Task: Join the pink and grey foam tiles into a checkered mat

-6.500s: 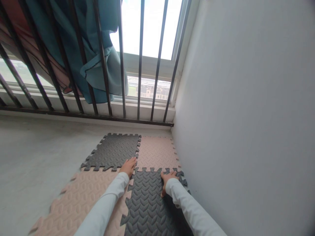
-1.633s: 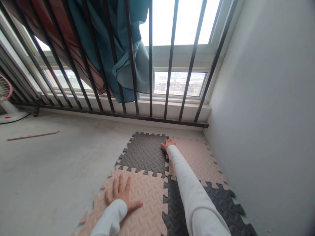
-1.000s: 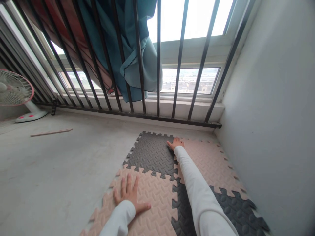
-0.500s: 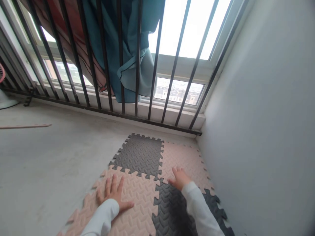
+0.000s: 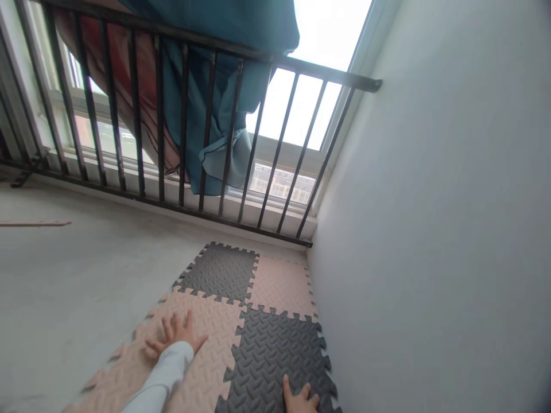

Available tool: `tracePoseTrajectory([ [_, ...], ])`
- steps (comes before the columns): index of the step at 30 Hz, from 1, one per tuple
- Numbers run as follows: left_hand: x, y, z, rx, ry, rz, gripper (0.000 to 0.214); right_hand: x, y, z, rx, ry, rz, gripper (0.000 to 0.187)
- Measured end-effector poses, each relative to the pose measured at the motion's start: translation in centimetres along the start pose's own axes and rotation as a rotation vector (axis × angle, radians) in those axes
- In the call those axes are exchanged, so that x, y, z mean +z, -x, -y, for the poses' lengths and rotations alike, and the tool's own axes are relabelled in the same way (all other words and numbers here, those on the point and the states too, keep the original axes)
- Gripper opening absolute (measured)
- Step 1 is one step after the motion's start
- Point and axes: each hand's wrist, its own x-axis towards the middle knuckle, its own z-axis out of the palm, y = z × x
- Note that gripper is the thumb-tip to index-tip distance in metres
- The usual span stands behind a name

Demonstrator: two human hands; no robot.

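My left hand [image 5: 176, 334] lies with spread fingers on the near pink foam mat tile [image 5: 202, 367]. Lower right, at the frame's bottom edge, my right hand [image 5: 300, 400] rests fingers apart on the near dark grey foam tile [image 5: 275, 350]; its wrist is out of frame. Beyond these are a far dark grey tile [image 5: 221, 271] and a far pink tile [image 5: 282, 285]. All have toothed, jigsaw-like edges, and they meet one another in a checker pattern. Neither hand holds anything.
A white wall [image 5: 430, 229] runs along the right side of the tiles. Dark metal railing [image 5: 193, 212] crosses in front of the window, with a teal curtain [image 5: 224, 149] behind it. A thin pinkish strip [image 5: 34, 223] lies on the grey floor [image 5: 86, 275] to the left.
My right hand has moved from the far pink tile's near edge back onto the near dark tile. The left hand stays on the pink tile. The view has tilted up and turned right.
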Motion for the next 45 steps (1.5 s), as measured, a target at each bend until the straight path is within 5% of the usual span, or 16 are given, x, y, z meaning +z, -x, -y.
tracePoseTrajectory([
  [3, 0.9, 5.5, 0.4, 0.126, 0.028, -0.104, 0.057, -2.3, 1.9, 0.4, -0.054, 0.03, 0.044, 0.091],
  [7, 4.2, 13.0, 4.0, 0.269, 0.124, -0.241, 0.05, -5.2, 4.5, 0.2, -0.1, -0.007, 0.079, 0.088],
  [10, 5.6, 16.2, 7.3, 0.344, 0.234, -0.313, 0.047, -6.6, 5.6, 0.1, -0.118, -0.079, 0.093, 0.089],
  [19, 3.4, 19.7, 12.2, 0.157, 0.432, -0.326, 0.047, -5.0, 7.5, -1.9, -0.205, -0.087, -0.048, 0.066],
  [28, 0.2, 26.4, 10.6, 0.285, 0.393, -0.291, 0.044, -2.2, 10.8, -5.1, -0.336, -0.05, -0.104, 0.064],
  [36, 1.6, 26.6, 7.7, 0.372, 0.267, -0.202, 0.042, -2.4, 11.2, -5.7, -0.357, -0.082, -0.094, 0.06],
  [45, 6.3, 20.3, 9.7, 0.457, 0.281, -0.572, 0.033, -7.7, 3.9, -2.7, -0.185, 0.008, -0.055, 0.086],
])
